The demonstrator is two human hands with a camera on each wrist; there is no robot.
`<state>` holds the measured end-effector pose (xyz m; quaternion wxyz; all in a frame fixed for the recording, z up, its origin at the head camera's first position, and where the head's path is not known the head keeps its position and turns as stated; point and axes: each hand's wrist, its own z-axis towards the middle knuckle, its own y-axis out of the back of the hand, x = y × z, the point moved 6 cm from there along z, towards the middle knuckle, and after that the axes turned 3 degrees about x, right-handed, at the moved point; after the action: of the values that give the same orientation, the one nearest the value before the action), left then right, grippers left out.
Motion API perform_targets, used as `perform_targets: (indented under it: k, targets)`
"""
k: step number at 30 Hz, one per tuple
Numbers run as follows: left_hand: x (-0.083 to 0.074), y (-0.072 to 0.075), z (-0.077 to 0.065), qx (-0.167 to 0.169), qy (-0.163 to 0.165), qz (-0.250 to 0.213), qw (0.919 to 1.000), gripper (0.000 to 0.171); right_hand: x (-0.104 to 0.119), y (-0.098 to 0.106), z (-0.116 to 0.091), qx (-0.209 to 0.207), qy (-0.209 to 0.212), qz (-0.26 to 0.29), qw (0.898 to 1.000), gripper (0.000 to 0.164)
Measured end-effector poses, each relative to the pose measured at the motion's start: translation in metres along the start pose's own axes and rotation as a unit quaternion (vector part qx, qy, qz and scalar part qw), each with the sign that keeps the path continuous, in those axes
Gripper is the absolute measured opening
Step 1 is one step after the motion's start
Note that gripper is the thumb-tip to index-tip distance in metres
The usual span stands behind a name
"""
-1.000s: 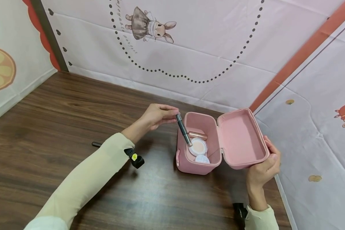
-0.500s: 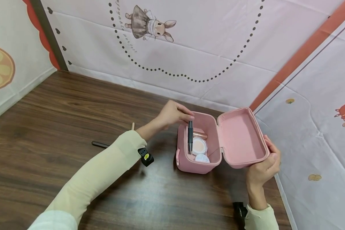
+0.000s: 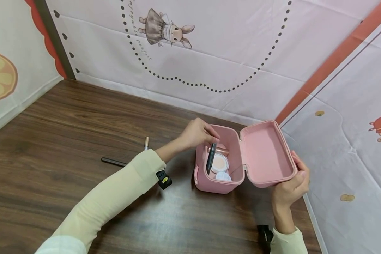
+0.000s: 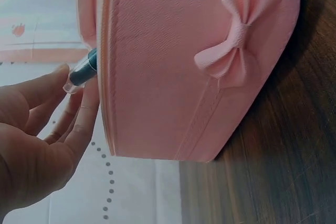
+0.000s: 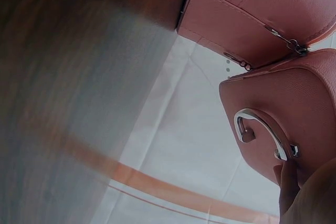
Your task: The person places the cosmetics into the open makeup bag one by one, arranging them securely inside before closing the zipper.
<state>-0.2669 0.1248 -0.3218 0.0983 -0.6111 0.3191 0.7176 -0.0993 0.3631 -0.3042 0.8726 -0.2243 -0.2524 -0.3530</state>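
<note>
Since the frame half a second earlier, the left hand [image 3: 199,134] and the dark tube [image 3: 211,158] it pinches have shifted slightly right and down, the tube now leaning with its lower end inside the pink box [image 3: 214,186]. Largest of the supports, the table [image 3: 177,218] carries the box, which stands upright with its mouth uppermost. Its lid [image 3: 266,151] is swung out to the right; the right hand [image 3: 291,185] grips it near a corner, fingers close by the silver handle [image 5: 265,127], presumably to steady it and leave the mouth unobstructed. Both hands are well apart. Thumb and fingers of the left clamp only the tube's clear end, a hold that seems to free its length for reaching inward; contact with the bottom cannot be told. Within lie a compact [image 3: 220,161], flat, as suits its shape, a rose-gold tube [image 3: 223,151] on its side behind it, and a white disc [image 3: 223,176] in front. Left of the box, on the table, lie a black pencil [image 3: 113,161] and a gold-capped tube [image 3: 146,142], each partly covered by the sleeve [image 3: 120,190].
</note>
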Motion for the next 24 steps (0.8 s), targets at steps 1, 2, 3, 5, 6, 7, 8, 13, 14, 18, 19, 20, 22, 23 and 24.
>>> perform_targets:
  k: [1, 2, 3, 5, 6, 7, 8, 13, 14, 18, 19, 20, 22, 23, 24]
  targets:
    - [-0.001, -0.002, 0.000, 0.003, -0.006, 0.014, 0.9999, 0.010, -0.002, 0.001, 0.000, 0.000, 0.000, 0.000, 1.000, 0.039]
    - [-0.002, -0.004, -0.001, 0.008, -0.012, 0.024, 0.9996, 0.010, -0.004, 0.002, 0.000, -0.001, -0.001, 0.001, 1.000, 0.039]
    - [-0.002, -0.006, -0.001, 0.011, -0.019, 0.035, 0.9991, 0.010, -0.006, 0.003, 0.000, -0.001, -0.001, 0.002, 1.000, 0.039]
    - [-0.005, -0.009, -0.002, 0.015, -0.032, 0.067, 0.9971, 0.010, -0.007, 0.004, 0.000, -0.001, -0.001, 0.003, 1.000, 0.039]
    - [-0.007, -0.010, -0.002, 0.016, -0.043, 0.084, 0.9954, 0.011, -0.006, 0.003, 0.000, -0.001, -0.001, 0.003, 1.000, 0.039]
    - [-0.008, -0.012, -0.002, 0.018, -0.053, 0.096, 0.9938, 0.011, -0.005, 0.002, -0.001, -0.001, 0.000, 0.003, 1.000, 0.039]
    - [-0.009, -0.014, -0.002, 0.022, -0.061, 0.110, 0.9918, 0.011, -0.003, 0.002, -0.001, 0.000, 0.000, 0.004, 1.000, 0.039]
    - [-0.015, -0.024, -0.003, 0.047, -0.104, 0.188, 0.9755, 0.009, 0.004, -0.001, -0.001, -0.001, 0.002, 0.003, 1.000, 0.039]
    - [-0.016, -0.026, -0.003, 0.054, -0.109, 0.202, 0.9718, 0.008, 0.004, -0.001, -0.001, -0.002, 0.001, 0.002, 1.000, 0.039]
    - [-0.020, -0.032, -0.004, 0.088, -0.125, 0.247, 0.9569, 0.008, 0.005, -0.002, -0.001, -0.003, 0.002, 0.004, 1.000, 0.039]
    - [-0.021, -0.033, -0.004, 0.095, -0.128, 0.257, 0.9531, 0.007, 0.005, -0.002, -0.001, -0.004, 0.002, 0.005, 1.000, 0.039]
    - [-0.022, -0.035, -0.004, 0.100, -0.130, 0.270, 0.9487, 0.007, 0.006, -0.003, -0.001, -0.004, 0.002, 0.007, 1.000, 0.038]
    - [-0.024, -0.037, -0.005, 0.106, -0.143, 0.300, 0.9373, 0.006, 0.006, -0.003, -0.001, -0.003, 0.002, 0.009, 1.000, 0.038]
    - [-0.025, -0.037, -0.005, 0.104, -0.151, 0.317, 0.9304, 0.005, 0.006, -0.003, -0.001, -0.003, 0.002, 0.011, 1.000, 0.038]
    - [-0.025, -0.038, -0.006, 0.102, -0.158, 0.335, 0.9234, 0.005, 0.006, -0.003, -0.001, -0.002, 0.002, 0.012, 1.000, 0.038]
